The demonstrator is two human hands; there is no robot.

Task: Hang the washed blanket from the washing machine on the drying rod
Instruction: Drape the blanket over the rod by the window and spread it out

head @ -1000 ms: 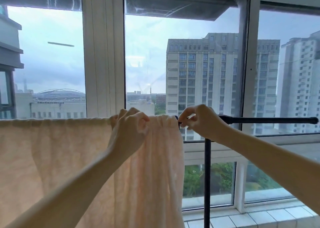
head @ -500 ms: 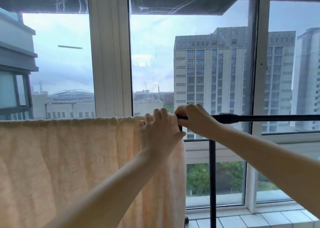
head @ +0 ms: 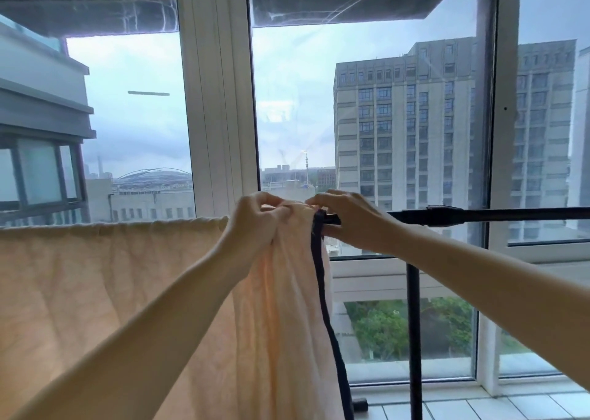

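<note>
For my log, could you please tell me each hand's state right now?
Left hand: grips the blanket.
Right hand: pinches the blanket's dark edge.

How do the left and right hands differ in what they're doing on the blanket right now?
The left hand grips bunched fabric of the blanket; the right hand pinches its dark edge. The left hand sits where cloth covers the rod; the right hand sits where the bare stretch begins. Both curl at rod height, close together.

White window frame [head: 217,100], grey high-rise [head: 408,125] beyond, green trees [head: 383,330] below, tiled sill [head: 479,408]
</note>
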